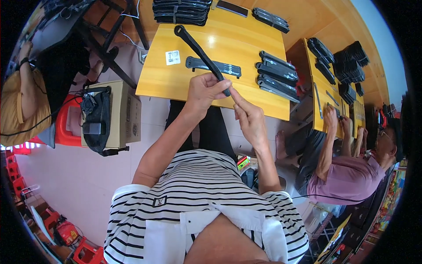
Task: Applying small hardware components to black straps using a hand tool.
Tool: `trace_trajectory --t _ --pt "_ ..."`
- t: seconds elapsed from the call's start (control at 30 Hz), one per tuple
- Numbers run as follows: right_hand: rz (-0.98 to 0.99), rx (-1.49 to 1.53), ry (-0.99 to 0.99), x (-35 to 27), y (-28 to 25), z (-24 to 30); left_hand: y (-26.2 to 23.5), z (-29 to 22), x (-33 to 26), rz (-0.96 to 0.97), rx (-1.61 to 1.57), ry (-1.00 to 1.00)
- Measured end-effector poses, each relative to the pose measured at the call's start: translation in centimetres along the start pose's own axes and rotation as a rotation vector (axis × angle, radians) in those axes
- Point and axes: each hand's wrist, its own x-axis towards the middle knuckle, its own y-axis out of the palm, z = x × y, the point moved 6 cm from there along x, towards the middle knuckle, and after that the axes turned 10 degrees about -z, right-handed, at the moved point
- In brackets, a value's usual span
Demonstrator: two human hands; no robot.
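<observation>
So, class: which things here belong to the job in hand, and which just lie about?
Probably the job:
black strap, held in left hand, right hand at its end
strap flat on the table
stacked straps at right

Probably lying about:
dark flat slab
cardboard box
black bag on it

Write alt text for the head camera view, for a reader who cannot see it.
A person's left hand holds a black strap above a yellow table, with the right hand at the strap's lower end. A second strap lies flat beneath, near stacks of dark straps. On the right, a co-worker in pink is at another table.
</observation>
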Motion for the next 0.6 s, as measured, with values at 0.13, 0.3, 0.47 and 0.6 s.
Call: trace_trajectory --t 0.13,0.3,0.47,0.6 --pt "0.033 0.496 0.655 -1.2 1.4 -2.4 0.4 -0.6 -0.1 -0.027 -0.017 0.176" --pt "-0.047 0.839 0.863 -1.5 1.8 -2.8 0.1 -0.4 -0.2 -0.037 0.017 0.262" --pt "-0.038 0.669 0.723 -1.1 1.4 -2.6 0.3 -0.7 -0.5 -0.031 -0.062 0.274" --pt "-0.053 0.482 0.673 -1.2 1.4 -2.6 0.5 -1.8 -0.6 -0.007 0.149 0.397"
